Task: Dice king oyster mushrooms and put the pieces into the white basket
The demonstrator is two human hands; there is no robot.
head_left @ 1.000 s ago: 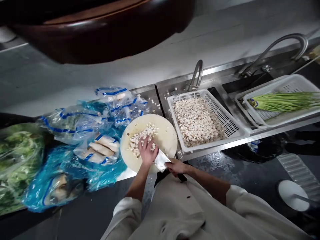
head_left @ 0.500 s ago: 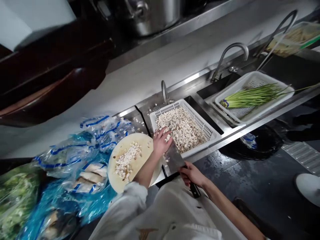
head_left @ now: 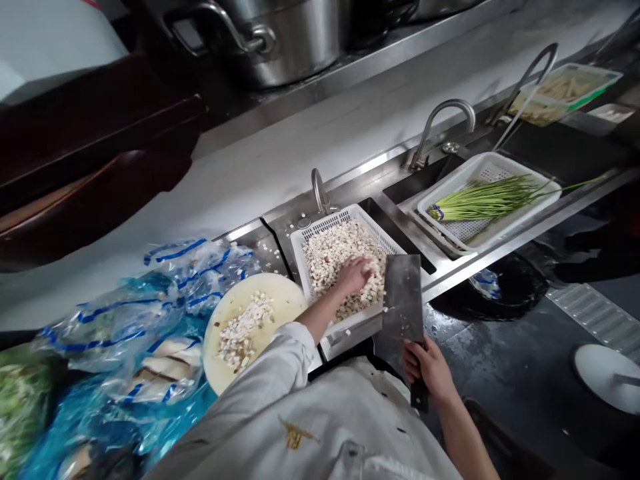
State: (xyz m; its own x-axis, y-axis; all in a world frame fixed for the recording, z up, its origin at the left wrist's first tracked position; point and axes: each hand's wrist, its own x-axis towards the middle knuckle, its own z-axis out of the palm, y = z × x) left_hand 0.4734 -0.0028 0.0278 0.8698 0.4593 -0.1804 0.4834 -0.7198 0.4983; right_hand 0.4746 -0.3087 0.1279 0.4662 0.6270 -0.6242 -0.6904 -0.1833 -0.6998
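My left hand (head_left: 354, 275) rests palm down on the pale diced pieces (head_left: 334, 251) inside a white perforated basket (head_left: 320, 227) set over a sink, fingers spread. My right hand (head_left: 427, 366) grips the dark handle of a cleaver (head_left: 401, 299), whose flat blade is held level over the basket's near right corner. A round pale cutting board (head_left: 280, 300) lies left of the basket with a small heap of diced pieces (head_left: 240, 327) on it.
Blue-and-clear bags of food (head_left: 150, 320) lie left of the board. A second white basket (head_left: 475, 173) holds green stalks (head_left: 490, 200). Curved taps (head_left: 440, 113) stand behind the sinks. A large steel pot (head_left: 280, 33) sits on the back shelf. The floor (head_left: 525, 360) is wet.
My left hand has gone from the cutting board across into the basket of diced pieces. The cleaver has swung from the board's edge to over the basket's corner. The view has shifted left and up.
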